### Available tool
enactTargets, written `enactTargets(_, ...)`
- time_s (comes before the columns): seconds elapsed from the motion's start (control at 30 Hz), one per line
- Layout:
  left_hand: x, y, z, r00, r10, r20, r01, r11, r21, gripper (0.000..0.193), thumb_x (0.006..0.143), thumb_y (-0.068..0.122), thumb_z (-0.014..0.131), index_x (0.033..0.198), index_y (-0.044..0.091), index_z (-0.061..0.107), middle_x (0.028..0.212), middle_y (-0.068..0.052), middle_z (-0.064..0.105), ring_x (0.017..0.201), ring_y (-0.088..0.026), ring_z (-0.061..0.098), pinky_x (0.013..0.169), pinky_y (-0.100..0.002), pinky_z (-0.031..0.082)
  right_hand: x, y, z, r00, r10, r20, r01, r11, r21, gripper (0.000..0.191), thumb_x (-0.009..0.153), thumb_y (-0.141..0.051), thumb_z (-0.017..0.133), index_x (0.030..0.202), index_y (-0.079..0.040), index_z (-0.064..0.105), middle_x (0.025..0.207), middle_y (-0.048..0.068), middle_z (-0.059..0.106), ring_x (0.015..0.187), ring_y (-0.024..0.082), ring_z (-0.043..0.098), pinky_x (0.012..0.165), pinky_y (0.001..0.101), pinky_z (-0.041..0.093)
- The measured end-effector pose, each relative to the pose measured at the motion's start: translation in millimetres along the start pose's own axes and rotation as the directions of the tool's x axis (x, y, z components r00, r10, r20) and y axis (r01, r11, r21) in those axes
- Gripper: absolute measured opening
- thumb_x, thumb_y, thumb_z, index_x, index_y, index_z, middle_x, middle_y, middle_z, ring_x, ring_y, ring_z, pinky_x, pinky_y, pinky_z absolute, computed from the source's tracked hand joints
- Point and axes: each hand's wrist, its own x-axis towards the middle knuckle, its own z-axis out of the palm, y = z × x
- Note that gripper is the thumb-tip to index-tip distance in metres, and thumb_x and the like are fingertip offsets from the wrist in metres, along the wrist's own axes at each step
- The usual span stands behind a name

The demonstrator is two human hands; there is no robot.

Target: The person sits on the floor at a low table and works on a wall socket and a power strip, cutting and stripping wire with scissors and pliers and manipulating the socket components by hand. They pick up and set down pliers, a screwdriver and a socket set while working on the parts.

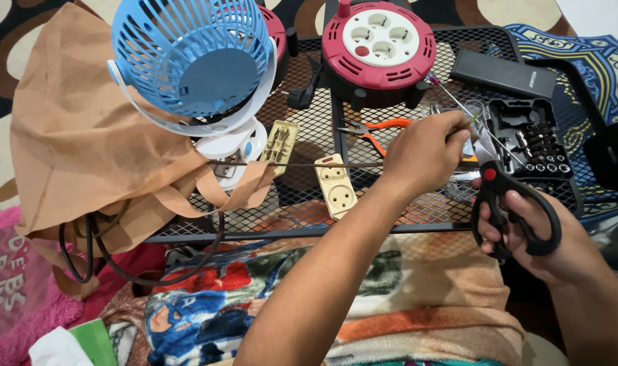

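I pinch the thin wire (302, 164) taut with my left hand (424, 152), my right hand (526, 234) gripping the scissors (509, 203), seemingly about to cut near the pinch.

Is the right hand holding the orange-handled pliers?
No, the right hand grips black scissors, while the orange-handled pliers lie on the mesh table.

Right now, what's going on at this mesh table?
A person sits at a black mesh table. The left hand pinches a thin brown cable stretched taut across the table toward the blue fan. The right hand holds black scissors, their blades up near the left hand's fingers. A cream two-socket adapter lies under the cable, with orange-handled pliers, a red cable reel and a bit set behind.
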Motion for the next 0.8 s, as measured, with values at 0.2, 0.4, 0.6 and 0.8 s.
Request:
enactTargets(0.2,-1.2,-0.8,0.4,1.000,-0.003,-0.005,0.003,1.000,0.003,0.019,0.095,0.028,0.060,0.102,0.016,0.072,0.086,-0.006,0.077,0.086,-0.029,0.073,0.073,-0.045,0.053,-1.8,1.7,-0.9,1.000,-0.008,-0.007,0.008,1.000,-0.004,0.055,0.103,-0.032,0.059,0.142,0.006,0.054,0.091,0.008,0.059,0.071,0.019,0.054,0.060,0.0365,0.048)
enactTargets(0.4,-1.3,-2.1,2.3,0.999,0.024,-0.034,-0.025,1.000,-0.003,0.020,0.096,0.029,0.060,0.106,0.016,0.071,0.090,-0.007,0.077,0.088,-0.031,0.073,0.073,-0.046,0.053,-2.6,6.0,-8.4,1.000,-0.008,0.005,0.007,0.996,0.084,0.045,0.112,-0.029,0.062,0.133,0.009,0.052,0.095,0.010,0.058,0.074,0.019,0.052,0.057,0.0354,0.045)
enactTargets(0.6,-4.8,1.8,-2.4,0.995,0.058,-0.077,-0.062,0.997,-0.051,0.020,0.097,0.028,0.060,0.108,0.015,0.071,0.089,-0.008,0.076,0.086,-0.030,0.073,0.072,-0.045,0.053,0.1,-1.7,-12.4,0.987,-0.068,-0.146,0.055,0.994,-0.092,0.042,0.107,-0.029,0.057,0.133,0.004,0.054,0.096,0.009,0.063,0.071,0.017,0.057,0.060,0.0318,0.050)
enactTargets(0.8,-17.4,10.3,-32.6,0.979,0.120,-0.163,-0.142,0.981,-0.129,0.018,0.099,0.025,0.060,0.107,0.011,0.070,0.078,-0.008,0.073,0.073,-0.023,0.073,0.068,-0.038,0.055,3.5,-20.2,-2.2,0.977,-0.171,-0.127,0.067,0.813,-0.578,0.047,0.095,-0.010,0.062,0.141,-0.003,0.057,0.095,0.008,0.067,0.074,0.015,0.065,0.066,0.0305,0.054)
